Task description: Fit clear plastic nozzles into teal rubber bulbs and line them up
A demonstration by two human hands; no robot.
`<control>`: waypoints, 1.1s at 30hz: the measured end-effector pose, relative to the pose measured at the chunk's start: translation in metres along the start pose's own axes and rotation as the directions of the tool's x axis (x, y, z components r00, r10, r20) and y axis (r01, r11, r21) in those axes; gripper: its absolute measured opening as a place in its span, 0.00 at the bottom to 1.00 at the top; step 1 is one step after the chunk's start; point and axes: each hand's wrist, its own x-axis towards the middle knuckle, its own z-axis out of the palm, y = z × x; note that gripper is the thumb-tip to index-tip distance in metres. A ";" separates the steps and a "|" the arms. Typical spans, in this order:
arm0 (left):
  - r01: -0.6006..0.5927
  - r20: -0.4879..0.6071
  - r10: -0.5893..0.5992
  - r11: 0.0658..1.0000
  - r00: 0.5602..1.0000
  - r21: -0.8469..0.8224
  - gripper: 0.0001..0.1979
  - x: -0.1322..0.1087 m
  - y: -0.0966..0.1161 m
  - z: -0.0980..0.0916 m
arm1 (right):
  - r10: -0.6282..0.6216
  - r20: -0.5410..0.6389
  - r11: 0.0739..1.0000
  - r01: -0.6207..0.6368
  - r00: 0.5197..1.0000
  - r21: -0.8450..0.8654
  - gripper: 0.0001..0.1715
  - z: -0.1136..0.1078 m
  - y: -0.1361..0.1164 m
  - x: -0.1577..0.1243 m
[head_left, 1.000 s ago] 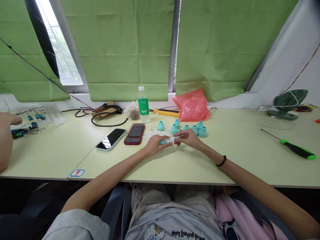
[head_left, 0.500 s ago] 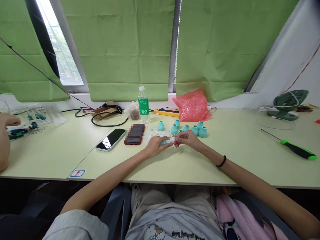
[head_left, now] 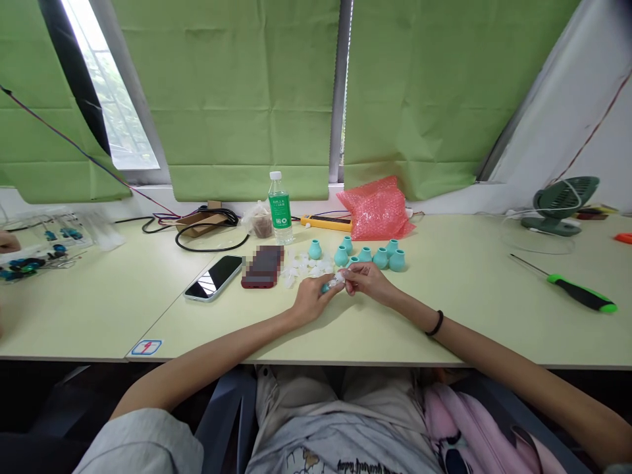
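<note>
My left hand (head_left: 311, 299) is closed around a small teal vase-shaped piece (head_left: 325, 288), held on its side just over the table. At its right end sits a translucent white plastic piece (head_left: 338, 279), pinched by the fingertips of my right hand (head_left: 369, 280). Whether the white piece is inside the teal one or only against it cannot be made out. Several more teal vase-shaped pieces (head_left: 380, 258) stand upright just beyond my right hand. Loose translucent white pieces (head_left: 301, 264) lie spread behind my left hand, with a single teal piece (head_left: 315, 249) among them.
Left of my hands lie a red-edged phone (head_left: 263, 266) and a pale phone (head_left: 214, 278). Behind stand a water bottle (head_left: 280, 210) and red bubble wrap (head_left: 380, 209). To the right are a screwdriver (head_left: 582, 293) and a green fan (head_left: 565, 201). Another person's hand (head_left: 8, 241) shows at far left.
My hands stay together on the teal and white pieces, with slight finger movement. The view has shifted a little. The other person's hand and arm have drawn back toward the left edge.
</note>
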 end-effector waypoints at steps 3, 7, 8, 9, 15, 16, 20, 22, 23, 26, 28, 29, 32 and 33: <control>-0.014 -0.034 0.013 1.000 0.999 -0.024 0.19 -0.001 0.002 0.000 | -0.020 -0.018 1.000 0.020 1.000 -0.023 0.12 0.003 -0.003 -0.001; -0.033 -0.067 0.030 0.999 0.997 -0.039 0.19 0.001 0.001 -0.001 | -0.063 -0.093 0.994 0.054 0.994 -0.090 0.12 0.009 -0.007 -0.005; -0.033 -0.073 0.029 0.998 0.997 -0.049 0.19 0.001 0.001 -0.001 | -0.088 -0.124 0.991 0.074 0.988 -0.114 0.12 0.011 -0.008 -0.005; -0.034 -0.074 0.029 0.997 0.997 -0.064 0.19 0.002 0.002 -0.002 | -0.119 -0.150 0.986 0.098 0.982 -0.137 0.12 0.013 -0.010 -0.006; -0.100 -0.047 0.092 0.966 0.995 -0.239 0.20 0.010 0.003 -0.013 | -0.321 -0.304 0.931 0.239 0.897 -0.276 0.12 0.010 -0.033 0.000; -0.108 -0.058 0.096 0.959 0.994 -0.262 0.20 0.013 -0.001 -0.016 | -0.373 -0.359 0.910 0.261 0.856 -0.323 0.12 0.003 -0.038 0.001; -0.092 -0.191 0.080 0.994 0.978 -0.058 0.17 0.027 -0.027 -0.029 | -0.638 -0.518 0.739 0.263 0.570 -0.620 0.11 -0.045 -0.062 -0.002; -0.077 -0.171 0.106 0.983 0.980 0.166 0.14 0.032 -0.040 -0.033 | -0.734 -0.483 0.604 0.134 0.477 -0.786 0.12 -0.075 -0.072 -0.006; -0.076 -0.135 0.114 0.963 0.984 0.258 0.14 0.034 -0.045 -0.034 | -0.781 -0.454 0.521 0.047 0.428 -0.853 0.13 -0.091 -0.076 -0.008; -0.110 -0.010 0.129 0.885 0.992 0.452 0.12 0.036 -0.049 -0.032 | -0.784 -0.427 0.326 -0.287 0.451 -0.901 0.14 -0.132 -0.079 -0.013; -0.120 0.045 0.114 0.841 0.992 0.527 0.13 0.035 -0.048 -0.032 | -0.716 -0.510 0.280 -0.473 0.477 -0.835 0.15 -0.154 -0.074 -0.013; -0.110 0.060 0.093 0.826 0.994 0.553 0.13 0.035 -0.047 -0.032 | -0.656 -0.557 0.264 -0.536 0.509 -0.801 0.15 -0.163 -0.070 -0.012; -0.058 0.071 0.019 0.804 0.997 0.592 0.14 0.035 -0.047 -0.040 | -0.498 -0.655 0.250 -0.629 0.569 -0.736 0.17 -0.183 -0.057 -0.009; -0.044 0.067 0.005 0.803 0.998 0.595 0.14 0.036 -0.048 -0.044 | -0.465 -0.673 0.252 -0.643 0.575 -0.724 0.18 -0.188 -0.055 -0.008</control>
